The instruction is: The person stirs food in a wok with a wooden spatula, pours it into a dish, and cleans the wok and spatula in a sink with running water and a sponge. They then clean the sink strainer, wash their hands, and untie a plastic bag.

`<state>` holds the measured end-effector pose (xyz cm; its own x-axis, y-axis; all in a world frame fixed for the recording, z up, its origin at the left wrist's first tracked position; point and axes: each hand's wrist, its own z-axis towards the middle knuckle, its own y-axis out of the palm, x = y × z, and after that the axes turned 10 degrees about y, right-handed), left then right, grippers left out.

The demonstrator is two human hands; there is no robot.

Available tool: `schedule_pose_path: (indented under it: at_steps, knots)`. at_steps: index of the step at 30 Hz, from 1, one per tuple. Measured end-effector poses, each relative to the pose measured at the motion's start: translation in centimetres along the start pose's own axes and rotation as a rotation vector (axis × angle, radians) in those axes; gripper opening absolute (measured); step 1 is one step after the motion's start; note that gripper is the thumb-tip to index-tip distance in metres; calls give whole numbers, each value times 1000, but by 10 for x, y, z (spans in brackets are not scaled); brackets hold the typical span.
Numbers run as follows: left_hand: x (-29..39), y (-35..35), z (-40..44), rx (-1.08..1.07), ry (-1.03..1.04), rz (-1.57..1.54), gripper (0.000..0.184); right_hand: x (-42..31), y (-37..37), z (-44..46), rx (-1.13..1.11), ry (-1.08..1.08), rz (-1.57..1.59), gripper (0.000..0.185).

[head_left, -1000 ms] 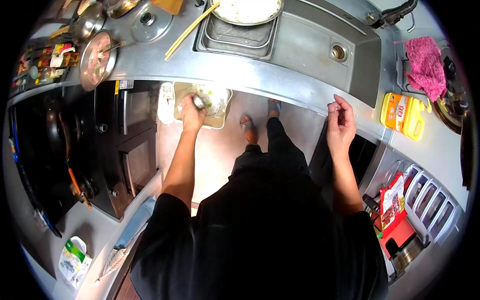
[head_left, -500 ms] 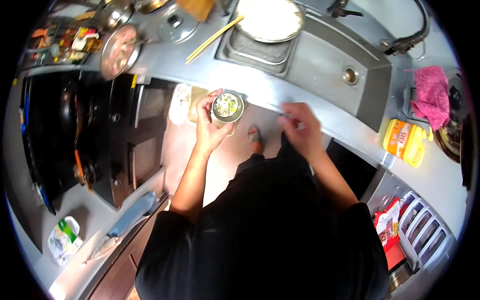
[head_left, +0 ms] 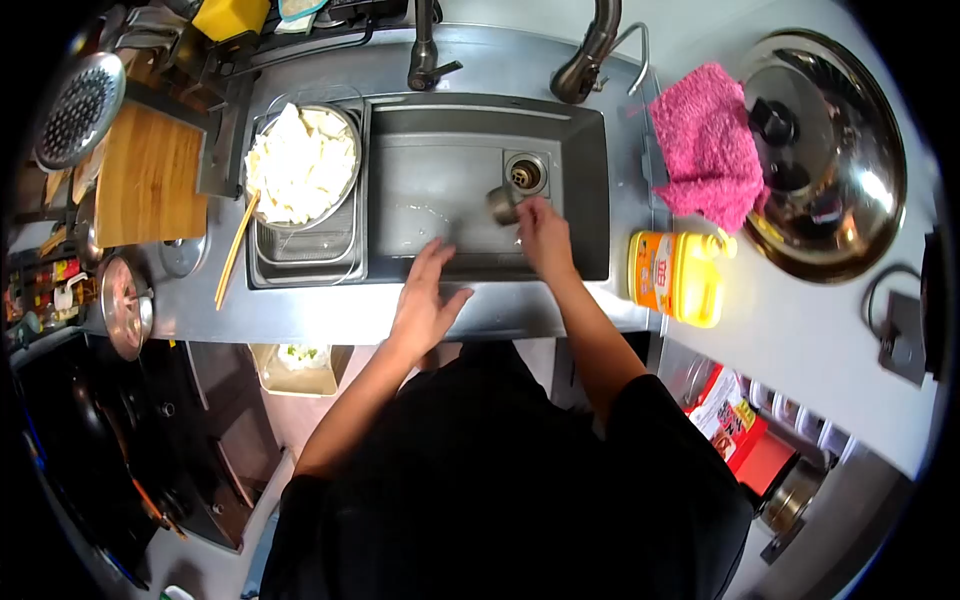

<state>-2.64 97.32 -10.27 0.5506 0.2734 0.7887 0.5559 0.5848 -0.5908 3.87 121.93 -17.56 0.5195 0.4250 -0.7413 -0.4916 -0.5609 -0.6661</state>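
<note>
My right hand (head_left: pixel 545 240) is closed on a small metal sink strainer cup (head_left: pixel 503 205), tilted on its side and blurred by motion. It is over the right part of the grey sink (head_left: pixel 440 170), just below and left of the drain hole (head_left: pixel 525 175). What is inside the cup cannot be seen. My left hand (head_left: pixel 428 308), fingers stretched out and holding nothing, hovers at the sink's front edge. Drops of water lie on the sink floor beyond its fingertips.
Left in the sink, a bowl of pale cut pieces (head_left: pixel 305 165) sits on a drainer, with chopsticks (head_left: pixel 236 250) beside it. A bin (head_left: pixel 297 380) holding scraps stands below the counter. To the right are a yellow jug (head_left: pixel 697 280), pink cloth (head_left: pixel 708 150) and wok lid (head_left: pixel 850 200).
The strainer cup, with green and white scraps in it, was in my left hand near the bin. Now my right hand has it in the sink. The view has shifted right; scraps show in the bin.
</note>
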Motion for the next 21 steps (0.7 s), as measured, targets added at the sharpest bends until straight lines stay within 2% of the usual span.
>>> schedule_pose_path:
  at_steps: [1,2,3,5,6,7,9,10,14,16,19,21]
  knots:
    - [-2,-1,-4,9,-38,-46,50,16,-1,26,93,-45,-106,16]
    - [-6,-4,-12,20,-75,-89,41,37,4,52,77,30,-138,17]
    - [-4,-12,-18,60,-145,-137,25,57,12,73,67,54,-174,15]
    - [-29,-14,-57,128,-205,7,14,97,32,111,53,95,-243,11]
    - [-20,-27,-66,156,-346,18,11,118,44,124,42,75,-267,13]
    - [-17,-36,-76,211,-472,-62,9,136,54,135,34,98,-267,13]
    - [-46,-33,-123,367,-509,-104,9,159,73,148,16,145,-265,14]
    - [-38,-40,-127,405,-564,-108,9,161,77,151,-62,283,-270,18]
    - [-27,-51,-133,494,-674,-43,8,196,100,152,-36,177,-324,21]
    - [-22,-49,-117,484,-632,-103,9,199,107,146,72,116,-263,27]
    - [-17,-39,-70,392,-539,-124,13,181,107,136,195,305,-71,33]
    - [-1,-32,-21,274,-471,-139,20,158,107,118,62,425,282,33]
